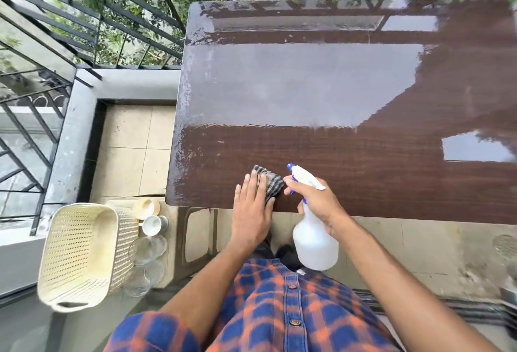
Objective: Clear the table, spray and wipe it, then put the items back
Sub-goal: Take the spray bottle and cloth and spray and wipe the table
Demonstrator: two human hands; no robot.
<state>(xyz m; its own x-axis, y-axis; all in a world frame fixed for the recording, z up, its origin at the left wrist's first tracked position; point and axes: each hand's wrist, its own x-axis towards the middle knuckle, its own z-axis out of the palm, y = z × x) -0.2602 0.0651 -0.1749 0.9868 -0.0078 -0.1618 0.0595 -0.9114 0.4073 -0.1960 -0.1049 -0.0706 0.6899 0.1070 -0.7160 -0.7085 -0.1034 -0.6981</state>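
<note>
A person holds a cloth and a sprayer at a wet-streaked brown table [335,94] on a balcony.
The left hand [251,206] presses flat, fingers straight, on a checked cloth [270,184] at the table's near edge. The right hand [313,198] grips a white spray bottle [314,239] just beside it. A cream basket [78,253] and cups [154,223] sit off the table, lower left.
</note>
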